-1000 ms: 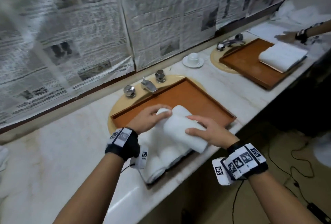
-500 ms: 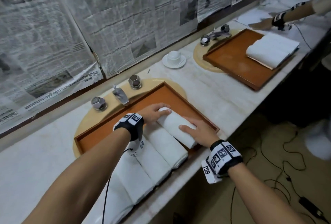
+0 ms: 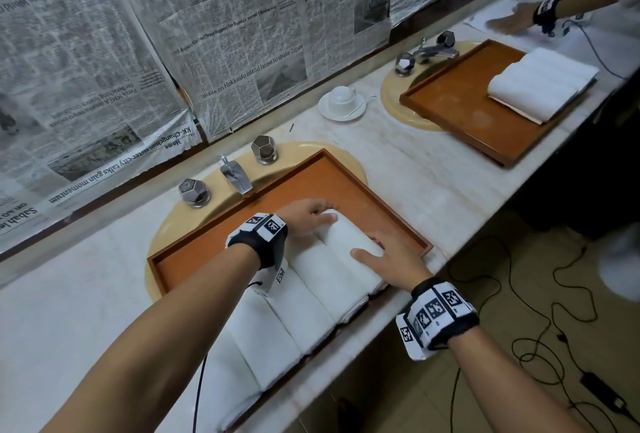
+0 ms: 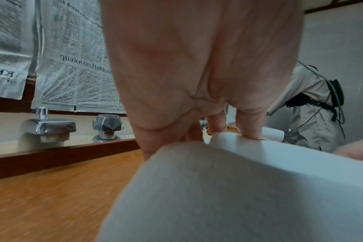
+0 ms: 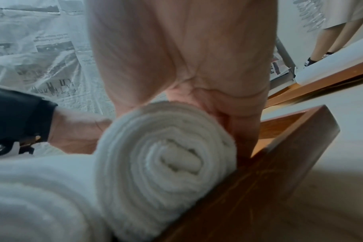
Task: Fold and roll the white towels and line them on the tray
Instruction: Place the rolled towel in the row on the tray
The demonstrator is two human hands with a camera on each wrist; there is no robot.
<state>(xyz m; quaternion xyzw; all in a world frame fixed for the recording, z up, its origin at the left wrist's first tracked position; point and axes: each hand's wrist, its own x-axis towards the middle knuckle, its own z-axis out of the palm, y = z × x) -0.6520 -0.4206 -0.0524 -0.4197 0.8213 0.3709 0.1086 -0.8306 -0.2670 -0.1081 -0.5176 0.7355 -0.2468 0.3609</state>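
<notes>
Now the left hand (image 3: 304, 221) curls over the far end of the rolled towel (image 3: 349, 252), fingers (image 4: 249, 129) pressing its top. That roll lies in the tray (image 3: 298, 183) at the right end of a row of rolled towels (image 3: 277, 321), its long axis running from the near rim toward the taps. Over its near end the right hand (image 3: 388, 259) wraps its grip. Only the right wrist view shows the spiral end (image 5: 172, 158) tight against the tray's wall.

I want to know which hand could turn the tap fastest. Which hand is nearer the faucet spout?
Left. The left hand rests on the far end of the rolled towel, just below the faucet spout; the right hand holds its near end.
</notes>
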